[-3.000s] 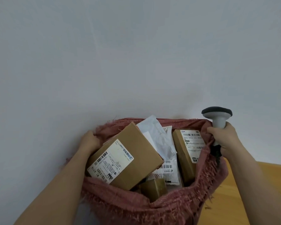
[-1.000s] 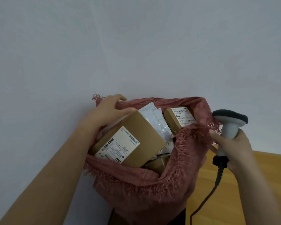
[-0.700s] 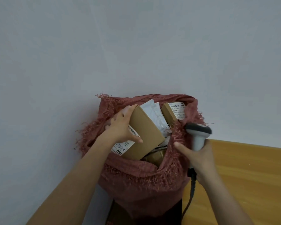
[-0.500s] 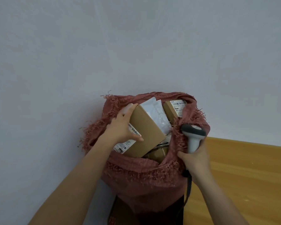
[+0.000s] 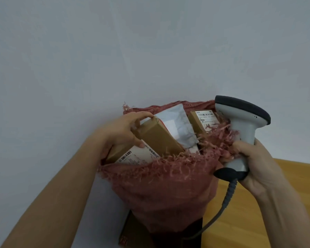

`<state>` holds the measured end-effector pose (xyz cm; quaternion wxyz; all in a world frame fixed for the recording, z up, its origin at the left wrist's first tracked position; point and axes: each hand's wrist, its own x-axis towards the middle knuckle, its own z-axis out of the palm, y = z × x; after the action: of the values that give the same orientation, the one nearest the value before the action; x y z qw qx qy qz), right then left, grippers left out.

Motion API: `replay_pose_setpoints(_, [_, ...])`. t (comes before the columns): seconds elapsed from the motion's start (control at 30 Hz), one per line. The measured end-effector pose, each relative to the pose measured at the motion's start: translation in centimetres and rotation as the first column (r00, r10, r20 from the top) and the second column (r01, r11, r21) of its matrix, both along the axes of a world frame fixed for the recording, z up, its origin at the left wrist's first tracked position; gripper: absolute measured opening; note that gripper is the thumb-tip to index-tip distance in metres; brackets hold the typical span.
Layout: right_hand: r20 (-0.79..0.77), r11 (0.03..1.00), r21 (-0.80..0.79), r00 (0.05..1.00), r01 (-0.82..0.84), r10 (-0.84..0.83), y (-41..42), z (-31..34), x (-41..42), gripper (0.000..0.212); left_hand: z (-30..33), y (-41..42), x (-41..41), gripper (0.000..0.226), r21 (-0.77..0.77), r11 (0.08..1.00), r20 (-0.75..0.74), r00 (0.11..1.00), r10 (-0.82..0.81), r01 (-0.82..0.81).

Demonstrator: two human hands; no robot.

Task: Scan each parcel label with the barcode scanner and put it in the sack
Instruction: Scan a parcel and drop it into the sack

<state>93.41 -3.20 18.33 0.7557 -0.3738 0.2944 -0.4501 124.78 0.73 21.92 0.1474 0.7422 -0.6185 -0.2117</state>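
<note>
A frayed red woven sack (image 5: 165, 190) stands open in front of the wall, full of parcels. My left hand (image 5: 122, 133) grips the top end of a large brown box (image 5: 157, 138) that sticks out of the sack, its white barcode label (image 5: 138, 157) facing me. Behind it lie a white plastic mailer (image 5: 177, 122) and a smaller brown box (image 5: 203, 120) with a label. My right hand (image 5: 254, 163) holds the grey barcode scanner (image 5: 240, 126) by its handle at the sack's right rim, fingers also against the frayed edge.
The scanner's black cable (image 5: 220, 212) hangs down beside the sack. A wooden table top (image 5: 258, 221) lies at the lower right. A dark cardboard piece (image 5: 131, 233) shows under the sack. A plain pale wall (image 5: 132, 51) fills the background.
My left hand shifted its hold to the top end of the large brown box, which now sits lower in the sack. My right hand with the scanner moved right and up along the rim.
</note>
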Motion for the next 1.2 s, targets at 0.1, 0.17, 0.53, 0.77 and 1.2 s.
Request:
replay_pose_setpoints(0.1, [-0.002,1.0,0.023,1.0,-0.01,0.01,-0.3,-0.1,0.1,0.032,1.1,0.5,0.8,0.091,0.028,1.0,0.012,1.0,0.003,-0.003])
replay_pose_setpoints(0.17, [-0.034,1.0,0.015,0.999,-0.016,0.017,-0.5,-0.3,0.1,0.032,1.5,0.5,0.9,0.091,0.041,0.999,0.042,0.999,-0.016,0.014])
replay_pose_setpoints(0.53, [-0.127,0.994,0.11,0.992,0.005,0.009,-1.7,-2.1,2.1,0.031,-3.4,1.5,1.9,0.045,-0.301,0.79,-0.131,0.844,0.521,-0.535])
replay_pose_setpoints(0.77, [-0.11,0.993,0.113,0.994,0.021,-0.009,-2.1,-1.4,2.5,0.03,-8.1,4.9,4.6,0.029,0.067,0.716,0.198,0.713,0.672,-0.694])
replay_pose_setpoints(1.2, [-0.024,0.988,0.026,0.988,-0.152,0.153,-1.8,1.1,1.9,0.031,-2.5,5.6,6.6,0.018,-0.276,0.688,0.134,0.682,0.719,-0.671])
